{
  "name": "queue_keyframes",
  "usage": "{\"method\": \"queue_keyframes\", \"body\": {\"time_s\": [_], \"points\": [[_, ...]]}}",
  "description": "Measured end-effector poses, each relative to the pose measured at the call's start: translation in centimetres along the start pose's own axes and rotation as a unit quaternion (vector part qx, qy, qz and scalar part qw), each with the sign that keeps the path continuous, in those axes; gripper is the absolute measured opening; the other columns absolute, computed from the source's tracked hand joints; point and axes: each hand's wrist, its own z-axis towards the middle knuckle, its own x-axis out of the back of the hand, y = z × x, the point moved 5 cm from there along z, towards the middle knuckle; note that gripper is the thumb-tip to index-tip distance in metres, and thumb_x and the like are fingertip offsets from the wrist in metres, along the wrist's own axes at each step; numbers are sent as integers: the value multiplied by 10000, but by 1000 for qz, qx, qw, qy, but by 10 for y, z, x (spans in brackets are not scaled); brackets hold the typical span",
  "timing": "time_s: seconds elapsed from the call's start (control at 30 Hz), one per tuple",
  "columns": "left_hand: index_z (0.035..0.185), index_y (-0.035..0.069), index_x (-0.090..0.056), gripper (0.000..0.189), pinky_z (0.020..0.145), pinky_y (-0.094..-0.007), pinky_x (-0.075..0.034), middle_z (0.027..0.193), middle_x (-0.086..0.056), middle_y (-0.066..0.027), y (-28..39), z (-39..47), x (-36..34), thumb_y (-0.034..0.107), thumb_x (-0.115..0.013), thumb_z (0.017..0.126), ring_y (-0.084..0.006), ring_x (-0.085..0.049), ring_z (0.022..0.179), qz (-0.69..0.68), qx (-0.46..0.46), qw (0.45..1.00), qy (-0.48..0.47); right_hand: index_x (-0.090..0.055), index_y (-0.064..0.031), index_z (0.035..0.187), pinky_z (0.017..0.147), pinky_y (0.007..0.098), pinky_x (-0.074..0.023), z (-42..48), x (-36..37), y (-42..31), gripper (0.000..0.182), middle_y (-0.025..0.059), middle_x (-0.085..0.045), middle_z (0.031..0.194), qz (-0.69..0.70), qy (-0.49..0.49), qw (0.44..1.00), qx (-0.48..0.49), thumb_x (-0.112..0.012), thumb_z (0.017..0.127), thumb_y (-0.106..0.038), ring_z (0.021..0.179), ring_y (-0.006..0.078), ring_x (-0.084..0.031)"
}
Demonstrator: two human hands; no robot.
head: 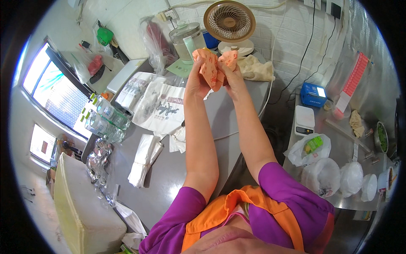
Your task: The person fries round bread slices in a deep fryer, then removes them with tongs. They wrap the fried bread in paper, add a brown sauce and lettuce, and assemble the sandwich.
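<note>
Both my hands hold a bunched orange-pink patterned cloth or soft wrap (210,70) above the far part of the grey table (171,165). My left hand (197,77) grips its left side, and my right hand (231,76) pinches its right side. Whether anything lies inside the folds cannot be told. Behind the hands stands a brown-rimmed fan (229,21) on a white base. A crumpled cream cloth (255,68) lies right of my right hand. Printed white plastic bags (161,108) lie left of my forearms, and a folded white bundle (144,158) is nearer me.
Large water bottles (106,122) and a foam box (85,203) are at left. A glass jar (187,38) stands near the wall. On the right metal counter are a blue device (313,94), a white scale (304,119), bagged bowls (321,177) and a bowl of greens (381,136). A white cable crosses the table's edge.
</note>
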Motion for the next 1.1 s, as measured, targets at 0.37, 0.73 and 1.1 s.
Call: {"method": "queue_keyframes", "body": {"time_s": [0.37, 0.73, 1.1], "points": [[1305, 59, -456, 539, 974, -429, -458, 1261, -546, -121, -4, -3, 7, 402, -577, 906, -272, -545, 1153, 11, 15, 999, 36, -385, -40, 1259, 867, 335, -484, 5, 9, 0, 692, 77, -510, 1162, -5, 59, 998, -9, -781, 744, -277, 1043, 164, -545], [1318, 35, -443, 567, 1014, -447, -421, 1284, -536, -130, -8, 0, 8, 289, -620, 844, -283, -534, 1176, 33, 2, 999, -25, -109, 27, 1450, 973, 333, -441, -4, 0, -9, 1028, 166, -395, 1335, -72, 40, 994, 69, -794, 694, -93, 1180, 226, -486], [1321, 30, -441, 572, 1022, -430, -415, 1286, -537, -125, -5, -5, 1, 285, -624, 843, -274, -532, 1181, 43, 16, 998, -33, -343, -26, 1329, 943, 313, -452, -12, -13, -19, 774, 93, -501, 1200, -36, 3, 995, 95, -790, 700, -89, 1112, 172, -519]]}}
